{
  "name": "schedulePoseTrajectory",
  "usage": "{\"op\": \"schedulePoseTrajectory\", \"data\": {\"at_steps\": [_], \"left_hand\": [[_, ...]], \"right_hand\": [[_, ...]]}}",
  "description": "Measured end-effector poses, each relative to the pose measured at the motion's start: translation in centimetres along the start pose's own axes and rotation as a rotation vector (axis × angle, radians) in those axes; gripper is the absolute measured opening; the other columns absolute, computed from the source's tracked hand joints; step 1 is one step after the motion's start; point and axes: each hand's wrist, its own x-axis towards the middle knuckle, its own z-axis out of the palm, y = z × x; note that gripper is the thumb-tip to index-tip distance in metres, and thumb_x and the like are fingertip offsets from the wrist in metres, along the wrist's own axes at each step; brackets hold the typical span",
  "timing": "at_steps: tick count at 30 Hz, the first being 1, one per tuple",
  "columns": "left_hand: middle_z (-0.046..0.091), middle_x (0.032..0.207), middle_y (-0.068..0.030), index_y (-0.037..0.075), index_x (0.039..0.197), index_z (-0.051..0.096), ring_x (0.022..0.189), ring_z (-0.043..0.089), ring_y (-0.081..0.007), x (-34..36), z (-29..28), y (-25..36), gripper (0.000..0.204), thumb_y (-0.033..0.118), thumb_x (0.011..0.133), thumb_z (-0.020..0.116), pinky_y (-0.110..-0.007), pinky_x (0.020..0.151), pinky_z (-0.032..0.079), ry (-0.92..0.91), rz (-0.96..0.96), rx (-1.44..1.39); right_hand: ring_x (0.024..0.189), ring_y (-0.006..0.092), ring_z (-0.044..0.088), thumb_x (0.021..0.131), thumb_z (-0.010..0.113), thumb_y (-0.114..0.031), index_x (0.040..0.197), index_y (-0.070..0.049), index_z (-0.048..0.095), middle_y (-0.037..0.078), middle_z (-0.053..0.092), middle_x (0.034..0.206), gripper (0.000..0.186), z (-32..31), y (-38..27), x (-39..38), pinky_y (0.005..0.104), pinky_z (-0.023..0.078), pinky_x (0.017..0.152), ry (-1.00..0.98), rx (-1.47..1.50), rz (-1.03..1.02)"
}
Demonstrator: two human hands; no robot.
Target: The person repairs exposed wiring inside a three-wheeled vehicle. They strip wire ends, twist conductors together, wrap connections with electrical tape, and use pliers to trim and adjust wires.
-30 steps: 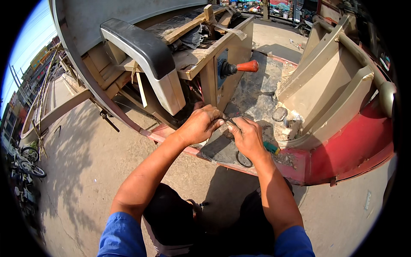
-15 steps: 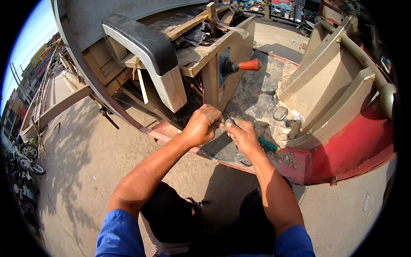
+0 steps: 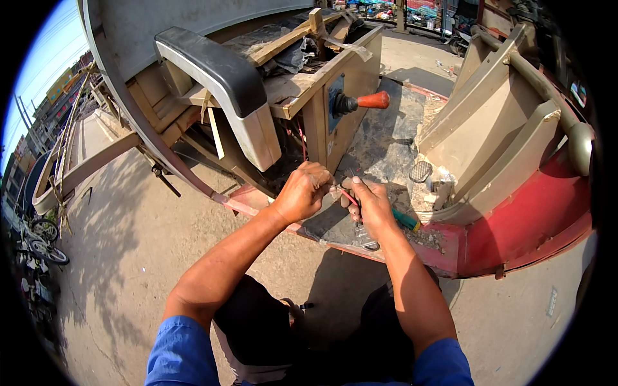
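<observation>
Your two hands meet over the near edge of the vehicle floor (image 3: 328,225). Your left hand (image 3: 309,188) is pinched at the upper-left end of a short visible length of red wire (image 3: 348,197); your right hand (image 3: 371,204) grips the same wire beneath the thumb. The wire lies between your fingertips, its long axis slanting from upper left to lower right, back toward you. Your curled fingers hide both its ends, so its full length cannot be read. The looped item (image 3: 368,242) below your right wrist is too small to identify. Just beyond that wrist, a green-and-yellow handle (image 3: 407,220) is partly covered. Farther off, a red-knobbed lever (image 3: 360,102) points right from the tan box (image 3: 354,125), whose dark underside is obscured.
</observation>
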Motion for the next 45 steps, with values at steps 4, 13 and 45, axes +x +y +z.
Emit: {"op": "schedulePoseTrajectory", "data": {"at_steps": [4, 13, 45], "left_hand": [[0.054, 0.070, -0.0157, 0.000, 0.077, 0.055, 0.073, 0.056, -0.0387, 0.2, 0.1, 0.3, 0.015, -0.007, 0.072, 0.067, -0.043, 0.070, 0.043, 0.012, -0.024, -0.001], [0.054, 0.070, -0.0142, 0.001, 0.076, 0.055, 0.072, 0.054, -0.0371, 0.1, 0.2, 0.3, 0.016, -0.006, 0.071, 0.068, -0.042, 0.069, 0.042, 0.018, -0.019, 0.031], [0.066, 0.078, -0.0042, -0.004, 0.093, 0.070, 0.069, 0.056, -0.0086, -3.1, 0.8, 2.3, 0.041, 0.036, 0.098, 0.063, -0.027, 0.063, 0.048, -0.025, -0.859, -0.505]], "right_hand": [[0.064, 0.0160, 0.061, 0.093, 0.069, -0.017, 0.099, 0.002, 0.064, 0.006, 0.067, 0.077, 0.021, 0.2, 1.5, 0.9, 0.0321, 0.048, 0.057, 0.064, -0.343, -0.598], [0.068, 0.0330, 0.064, 0.092, 0.067, -0.014, 0.088, 0.000, 0.064, 0.018, 0.064, 0.077, 0.015, 0.7, 0.5, -0.2, 0.0409, 0.047, 0.060, 0.102, -0.728, -0.668], [0.071, 0.0164, 0.063, 0.101, 0.051, -0.017, 0.102, 0.006, 0.059, 0.011, 0.064, 0.083, 0.025, 1.1, 1.6, -1.3, 0.0337, 0.057, 0.063, 0.002, -0.044, -0.028]]}}
